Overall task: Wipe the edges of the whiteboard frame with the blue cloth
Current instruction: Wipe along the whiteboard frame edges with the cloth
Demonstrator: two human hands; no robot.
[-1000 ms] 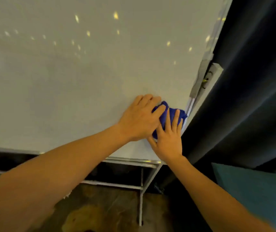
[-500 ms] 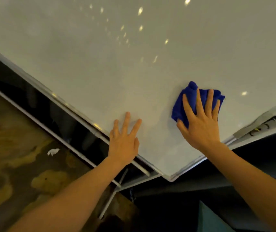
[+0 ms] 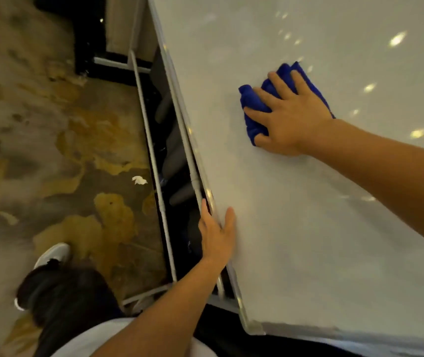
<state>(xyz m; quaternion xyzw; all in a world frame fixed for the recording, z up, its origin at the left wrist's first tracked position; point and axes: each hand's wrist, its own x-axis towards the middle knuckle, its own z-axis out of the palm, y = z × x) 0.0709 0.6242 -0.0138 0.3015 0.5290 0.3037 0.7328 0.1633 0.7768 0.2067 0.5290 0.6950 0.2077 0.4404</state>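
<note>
**One cloth, still off the frame**

One blue cloth (image 3: 253,112) lay bunched under the right hand (image 3: 289,119), which pressed it flat against the white face of the whiteboard (image 3: 308,228) with fingers spread over it, thumb tucked along the near fold. The cloth sat on the board's open face, well apart from any edge of the frame. The left hand (image 3: 217,239) held nothing; it rested open across the frame edge (image 3: 180,109) nearest it, fingers long and together, thumb on the board face, seemingly steadying the board.

To do the step well, I judged the right hand should slide the cloth toward the left hand's side until it met the frame strip, then fold a pad of cloth over the lip so both the front and outer side were rubbed in one pass. Long strokes along the strip, not across it, would suit, with the left hand moving clear ahead of the cloth. The corner (image 3: 253,328) nearest the person's body would want a pinch and twist, since dust tends to gather there.

Counted: one cloth, one whiteboard, two frame edges in view meeting at one corner, two hands. Beyond the left hand lay the patterned floor (image 3: 38,137), with one scrap of white paper (image 3: 139,180) and one shoe (image 3: 53,253).
</note>
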